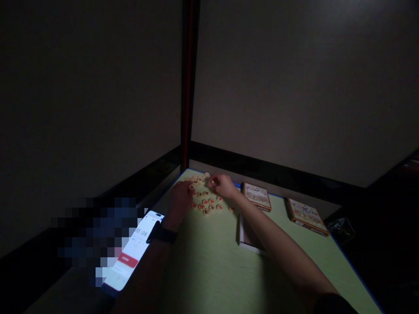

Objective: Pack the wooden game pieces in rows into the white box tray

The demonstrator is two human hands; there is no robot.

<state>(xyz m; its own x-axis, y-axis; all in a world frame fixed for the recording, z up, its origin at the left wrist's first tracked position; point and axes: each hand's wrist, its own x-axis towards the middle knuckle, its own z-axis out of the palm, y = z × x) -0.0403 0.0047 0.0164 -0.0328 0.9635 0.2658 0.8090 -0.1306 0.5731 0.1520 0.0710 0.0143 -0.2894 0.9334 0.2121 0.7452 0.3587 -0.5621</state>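
Curls the right hand [222, 185] narrowly over round pieces [205, 202] on the green table [203, 253]; reaches the left hand [181, 198] beside them; cannot tell of any held.

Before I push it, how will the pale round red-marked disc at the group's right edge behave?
The disc would probably slide rather than roll, since it lies flat on the green tabletop. It looks small, so likely light. Tipping seems unlikely: it looks wider than tall.
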